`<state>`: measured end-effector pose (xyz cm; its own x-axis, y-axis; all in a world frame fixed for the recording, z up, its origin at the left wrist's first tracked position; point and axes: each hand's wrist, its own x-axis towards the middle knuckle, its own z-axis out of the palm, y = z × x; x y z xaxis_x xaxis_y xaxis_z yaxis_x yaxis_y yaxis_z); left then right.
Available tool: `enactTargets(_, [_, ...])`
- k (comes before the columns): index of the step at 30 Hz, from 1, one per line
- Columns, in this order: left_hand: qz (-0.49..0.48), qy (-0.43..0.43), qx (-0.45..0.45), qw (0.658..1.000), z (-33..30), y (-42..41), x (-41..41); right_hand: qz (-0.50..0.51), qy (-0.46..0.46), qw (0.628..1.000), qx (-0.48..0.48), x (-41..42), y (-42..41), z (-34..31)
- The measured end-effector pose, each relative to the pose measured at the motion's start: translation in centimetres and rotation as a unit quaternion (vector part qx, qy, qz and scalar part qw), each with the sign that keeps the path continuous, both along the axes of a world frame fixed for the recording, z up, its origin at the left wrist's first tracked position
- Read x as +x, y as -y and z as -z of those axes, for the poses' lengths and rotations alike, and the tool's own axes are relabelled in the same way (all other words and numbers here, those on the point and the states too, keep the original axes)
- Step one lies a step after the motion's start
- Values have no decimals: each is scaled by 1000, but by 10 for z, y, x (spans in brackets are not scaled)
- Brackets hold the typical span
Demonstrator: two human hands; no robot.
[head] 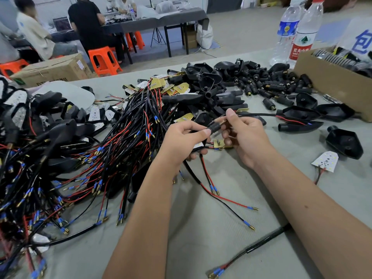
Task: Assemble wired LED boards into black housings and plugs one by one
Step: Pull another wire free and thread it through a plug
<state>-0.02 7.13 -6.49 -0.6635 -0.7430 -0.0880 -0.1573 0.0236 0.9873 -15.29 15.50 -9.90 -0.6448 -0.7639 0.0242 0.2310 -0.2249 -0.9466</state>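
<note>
Your left hand (184, 137) covers most of the LED board (199, 146) — only a white corner shows. The cardboard box (330, 81) runs off the right edge, its contents too blurred to name. People at the far table (161, 20) are blurred.

black plug (214, 128), red-and-black wires (128, 137), blue-sleeved tips, orange stools (103, 60), grey-green table (211, 228)

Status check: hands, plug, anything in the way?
Left hand pinching black plug. Right hand holding black cable at plug's brass tip. LED board below the hands. Wire pile left, not blocking.
</note>
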Motion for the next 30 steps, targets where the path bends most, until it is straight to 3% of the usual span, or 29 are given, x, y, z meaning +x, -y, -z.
enactTargets(10, [65,-45,117,990,1,16,15,68,50,996,-16,-8,0,1])
enactTargets(21, [76,-75,140,984,6,20,19,66,41,997,-15,-13,2,8])
enactTargets(30, [39,-9,-15,999,11,8,7,98,-47,994,-2,-4,3,7])
